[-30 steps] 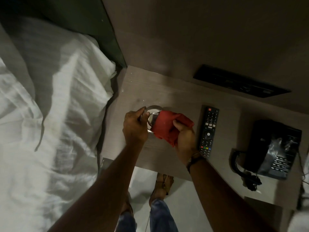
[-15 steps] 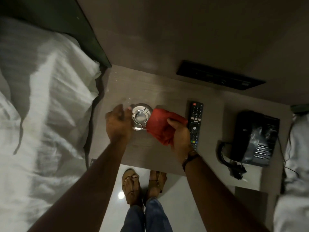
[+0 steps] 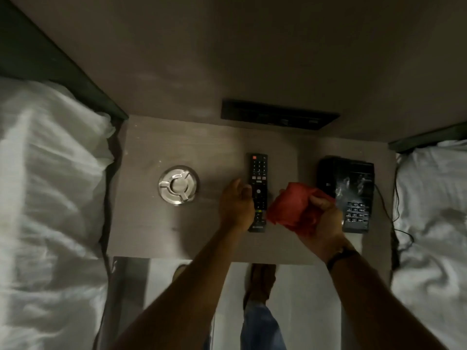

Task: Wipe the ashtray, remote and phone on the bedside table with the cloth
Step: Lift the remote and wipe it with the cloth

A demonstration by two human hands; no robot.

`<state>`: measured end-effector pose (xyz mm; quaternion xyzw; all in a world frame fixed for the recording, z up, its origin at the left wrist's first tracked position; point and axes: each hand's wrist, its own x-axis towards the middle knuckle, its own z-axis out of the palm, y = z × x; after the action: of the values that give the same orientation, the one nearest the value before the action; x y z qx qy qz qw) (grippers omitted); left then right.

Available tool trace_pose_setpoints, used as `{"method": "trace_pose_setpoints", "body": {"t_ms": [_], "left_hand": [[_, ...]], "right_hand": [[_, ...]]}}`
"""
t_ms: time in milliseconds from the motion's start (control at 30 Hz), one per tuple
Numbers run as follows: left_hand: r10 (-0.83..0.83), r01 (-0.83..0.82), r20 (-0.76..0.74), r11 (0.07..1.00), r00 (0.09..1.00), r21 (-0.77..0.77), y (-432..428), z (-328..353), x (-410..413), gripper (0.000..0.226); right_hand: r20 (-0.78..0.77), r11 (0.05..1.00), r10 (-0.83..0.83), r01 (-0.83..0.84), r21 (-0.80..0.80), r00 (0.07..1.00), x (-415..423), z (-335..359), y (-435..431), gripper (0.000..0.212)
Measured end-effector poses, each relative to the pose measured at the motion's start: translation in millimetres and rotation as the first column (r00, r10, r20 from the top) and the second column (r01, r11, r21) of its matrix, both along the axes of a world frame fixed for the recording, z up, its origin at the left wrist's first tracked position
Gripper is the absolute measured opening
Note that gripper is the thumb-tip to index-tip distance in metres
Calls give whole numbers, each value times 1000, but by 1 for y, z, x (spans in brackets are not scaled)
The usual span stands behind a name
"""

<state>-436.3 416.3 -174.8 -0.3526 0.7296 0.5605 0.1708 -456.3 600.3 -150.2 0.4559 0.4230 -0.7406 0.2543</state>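
Note:
A round glass ashtray (image 3: 178, 185) sits alone on the left part of the bedside table (image 3: 207, 147). The black remote (image 3: 258, 178) lies lengthwise in the middle. My left hand (image 3: 236, 205) is at the remote's left edge, fingers curled against it and covering part of its lower half. My right hand (image 3: 322, 221) is bunched around the red cloth (image 3: 290, 208), just right of the remote and above the table. The black phone (image 3: 351, 188) stands at the right, its near left corner hidden by the cloth and hand.
White bedding lies on both sides: one bed (image 3: 50, 198) at the left, another (image 3: 432, 223) at the right. A black switch panel (image 3: 278, 114) is set in the wall behind the table. A phone cord (image 3: 394, 218) hangs at the table's right edge. My feet (image 3: 260, 279) stand below.
Both hands left the ashtray and moved right. The left hand let go of the ashtray and now touches the remote; the right hand carried the cloth to between remote and phone.

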Motion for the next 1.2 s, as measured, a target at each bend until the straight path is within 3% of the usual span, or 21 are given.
{"method": "trace_pose_setpoints", "body": {"t_ms": [100,233,567,633,800,900,1000,1100,1200], "left_hand": [[75,-78,97,996,993,33,19,-13,-17,31],[148,-156,132,986,980,50,32,-22,-25,37],[354,-350,36,893,934,284,32,-31,-10,20],[368,-357,47,853,929,381,28,-30,-5,22],[390,-335,71,666,918,666,23,-20,6,63],[400,-413,206,548,893,727,26,-11,11,59],[389,-401,216,497,896,769,27,-7,15,56],[404,-349,167,434,899,830,26,-2,15,57],[406,-324,148,406,902,855,30,2,13,51]], "right_hand": [[7,997,78,-79,12,997,-13,-17,-1,69],[1,986,158,-157,-45,987,-21,-34,0,66],[-67,963,242,-248,-104,968,-31,-36,16,46],[-70,961,254,-260,-93,965,-32,-31,17,46],[-88,953,254,-265,-149,963,-27,-8,14,50],[-137,954,239,-259,-154,961,-27,14,10,32],[-207,975,199,-214,-53,958,-34,42,16,22],[-317,971,230,-193,143,920,-50,71,22,41],[-479,899,411,-258,353,776,-70,82,1,29]]}}
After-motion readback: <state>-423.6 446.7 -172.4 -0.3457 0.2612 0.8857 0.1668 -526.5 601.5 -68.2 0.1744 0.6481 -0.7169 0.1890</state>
